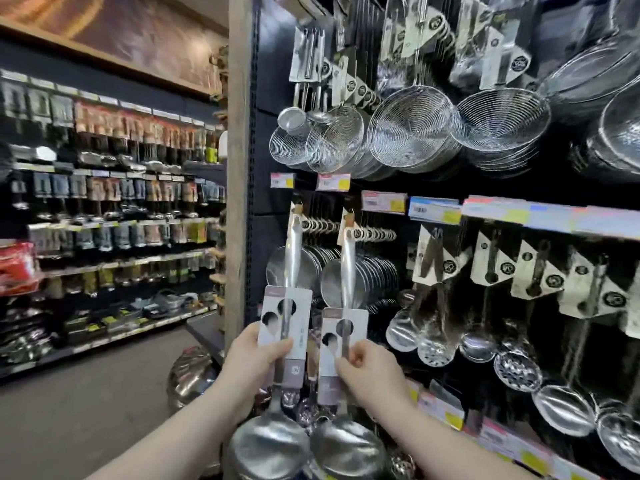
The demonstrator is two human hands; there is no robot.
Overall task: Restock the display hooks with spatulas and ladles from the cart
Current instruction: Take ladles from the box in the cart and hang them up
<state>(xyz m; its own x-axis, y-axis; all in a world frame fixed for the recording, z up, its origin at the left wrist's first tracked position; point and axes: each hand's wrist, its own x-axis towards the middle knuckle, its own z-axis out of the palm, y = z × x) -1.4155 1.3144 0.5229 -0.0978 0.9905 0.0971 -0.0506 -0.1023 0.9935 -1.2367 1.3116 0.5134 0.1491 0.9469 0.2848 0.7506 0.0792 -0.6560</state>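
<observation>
Fingers (277, 346) of each hand pinch a carded ladle (291, 271); its handle hole should seat fully on its display hook (297, 206) before letting go.

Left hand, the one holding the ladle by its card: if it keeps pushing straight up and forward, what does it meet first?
Probably the row of hung ladles on the left hook; the held ladle in the left hand already has its handle tip at that hook. Depth is unclear.

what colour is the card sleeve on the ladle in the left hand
White with a mauve-grey lower band, on the card sleeve in the left hand; head view.
</observation>
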